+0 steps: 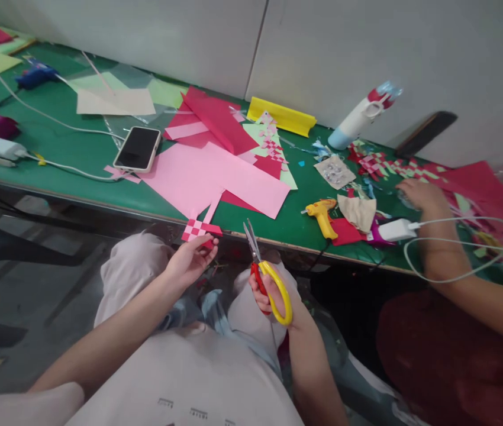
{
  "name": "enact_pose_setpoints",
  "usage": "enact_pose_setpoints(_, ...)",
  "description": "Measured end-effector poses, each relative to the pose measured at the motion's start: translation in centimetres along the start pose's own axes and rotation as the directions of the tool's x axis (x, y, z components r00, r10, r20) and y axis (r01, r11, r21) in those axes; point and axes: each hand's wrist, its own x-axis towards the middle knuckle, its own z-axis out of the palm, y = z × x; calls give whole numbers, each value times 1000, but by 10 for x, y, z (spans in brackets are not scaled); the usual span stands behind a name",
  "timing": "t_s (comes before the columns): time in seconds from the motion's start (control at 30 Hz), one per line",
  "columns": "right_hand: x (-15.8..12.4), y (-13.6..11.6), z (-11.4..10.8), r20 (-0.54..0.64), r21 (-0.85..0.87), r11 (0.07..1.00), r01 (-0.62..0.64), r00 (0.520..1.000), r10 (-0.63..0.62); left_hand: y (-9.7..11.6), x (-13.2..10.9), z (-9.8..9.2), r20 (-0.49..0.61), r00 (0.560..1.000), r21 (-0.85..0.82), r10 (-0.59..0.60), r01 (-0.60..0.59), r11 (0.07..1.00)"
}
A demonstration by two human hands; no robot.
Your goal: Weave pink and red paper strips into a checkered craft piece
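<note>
My left hand (196, 255) pinches a small woven piece of red and pink paper strips (194, 229) just off the table's front edge. One pink strip sticks up from the weave towards a large pink sheet (184, 177). In my right hand (270, 296), over my lap, is a pair of scissors (258, 260) with one red and one yellow handle. Its fingers pass through the handles, and the blades point up and away, slightly parted. Between the blades nothing shows; the woven paper is to their left.
The green table (51, 160) carries a phone (138, 148) with cables, red sheets (216, 121) and a yellow glue gun (322, 216). A co-worker's hand (422, 195) reaches among woven strips at right. A white-and-blue bottle (360, 121) stands by the wall. A blue glue gun (36, 74) lies far left.
</note>
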Motion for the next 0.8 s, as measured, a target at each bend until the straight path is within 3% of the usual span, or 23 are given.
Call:
enact_pose_setpoints(0.13, -2, -1, 0, 35, -37, 999, -18, 999, 19, 1, 0, -5, 17, 1000, 56, -10, 9, 998)
enact_pose_setpoints(0.3, 9, -3, -2, -55, -5, 968, -252, 966, 252, 6, 3, -15, 15, 995, 142, 99, -100, 985)
enact_pose_setpoints(0.47, 5, -9, 4, -97, 8, 986, -168, 981, 168, 7, 8, -24, 15, 980, 157, 199, -199, 967)
enact_pose_setpoints(0.57, 3, -13, 10, -88, 13, 983, -181, 979, 181, 7, 13, -28, 5, 966, 173, 260, -257, 951)
enact_pose_setpoints(0.8, 8, -14, 7, -12, 33, 972, -231, 973, 231, 11, 12, -30, 64, 968, 353, 242, -249, 902)
